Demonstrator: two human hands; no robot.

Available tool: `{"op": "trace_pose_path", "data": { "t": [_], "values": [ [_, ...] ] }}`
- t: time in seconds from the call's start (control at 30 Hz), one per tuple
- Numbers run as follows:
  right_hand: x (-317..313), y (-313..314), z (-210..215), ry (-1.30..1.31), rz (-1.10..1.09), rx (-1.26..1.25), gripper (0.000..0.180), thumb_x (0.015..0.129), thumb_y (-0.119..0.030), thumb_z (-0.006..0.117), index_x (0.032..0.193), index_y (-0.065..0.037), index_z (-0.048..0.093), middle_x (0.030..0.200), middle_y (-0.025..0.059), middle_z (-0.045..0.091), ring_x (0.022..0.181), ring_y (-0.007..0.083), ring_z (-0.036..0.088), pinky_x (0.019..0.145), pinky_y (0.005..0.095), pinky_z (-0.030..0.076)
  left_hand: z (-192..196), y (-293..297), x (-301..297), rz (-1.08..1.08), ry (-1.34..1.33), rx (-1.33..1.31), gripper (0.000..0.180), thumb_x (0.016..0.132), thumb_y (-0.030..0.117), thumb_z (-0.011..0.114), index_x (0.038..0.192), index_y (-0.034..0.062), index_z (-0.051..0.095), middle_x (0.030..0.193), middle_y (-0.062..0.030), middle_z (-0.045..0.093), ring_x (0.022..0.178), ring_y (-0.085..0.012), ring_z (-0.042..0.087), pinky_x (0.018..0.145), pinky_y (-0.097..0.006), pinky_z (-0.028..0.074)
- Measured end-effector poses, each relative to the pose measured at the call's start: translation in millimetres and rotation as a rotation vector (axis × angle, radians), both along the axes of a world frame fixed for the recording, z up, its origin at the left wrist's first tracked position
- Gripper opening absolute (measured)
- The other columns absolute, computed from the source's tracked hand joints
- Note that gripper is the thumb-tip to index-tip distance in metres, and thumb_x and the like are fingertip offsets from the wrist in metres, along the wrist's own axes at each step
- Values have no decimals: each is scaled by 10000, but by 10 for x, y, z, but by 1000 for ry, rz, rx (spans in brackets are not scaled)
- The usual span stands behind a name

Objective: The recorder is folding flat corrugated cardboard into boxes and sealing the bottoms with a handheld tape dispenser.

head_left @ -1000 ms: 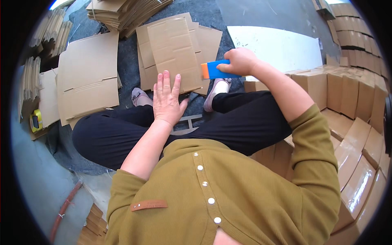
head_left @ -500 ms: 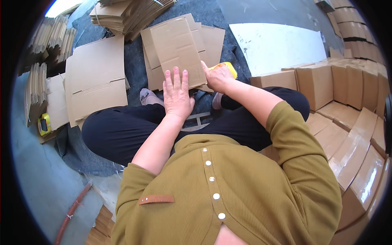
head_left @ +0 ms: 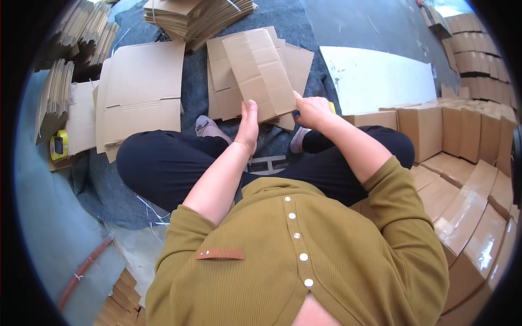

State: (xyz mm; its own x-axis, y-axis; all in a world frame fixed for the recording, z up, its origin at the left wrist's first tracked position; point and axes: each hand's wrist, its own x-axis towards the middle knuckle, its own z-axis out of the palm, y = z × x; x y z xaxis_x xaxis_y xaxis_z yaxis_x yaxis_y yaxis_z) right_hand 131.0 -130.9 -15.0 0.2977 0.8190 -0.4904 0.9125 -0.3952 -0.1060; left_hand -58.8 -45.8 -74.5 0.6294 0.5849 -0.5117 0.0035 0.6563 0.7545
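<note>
Two hands are showing: the left hand and the right hand, both gripping one flattened cardboard box. One yellow tape dispenser is lying far left of that box. One white board is lying to its right.

Grey floor cloth bears flat cardboard sheets and stacked bundles.

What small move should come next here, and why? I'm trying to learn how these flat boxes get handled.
Probably open the flat cardboard piece into a box shape. The left hand grips its near left edge and the right hand its near right edge, so it is already lifted off the cardboard pile. A blue and yellow tool sits under the right hand, likely wanted afterwards.
</note>
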Motion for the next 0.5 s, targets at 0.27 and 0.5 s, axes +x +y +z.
{"op": "trace_pose_path", "data": {
  "t": [0.27, 0.5],
  "values": [
    [65, 14, -154, 63, -249, -59, 560, 789, -456, 710, 1271, -201, 583, 1097, 158, 714, 1024, 348, 681, 882, 446, 539, -198, -37, 221, 19, 42, -56, 993, 907, 821, 262, 1570, 83, 235, 1618, -68, 273, 1489, -215, 193, 1206, -387, 132],
    [-45, -258, -337, -63, 78, -236, 336, 899, -394, 563, 983, -112, 726, 925, 143, 735, 885, 320, 719, 751, 449, 563, 32, 1007, 764, 392, 349, 241, 808, 1002, 597, 367, 1567, 50, 181, 1644, -188, 118, 1513, -327, 157, 1215, -426, 166]
  ]
}}
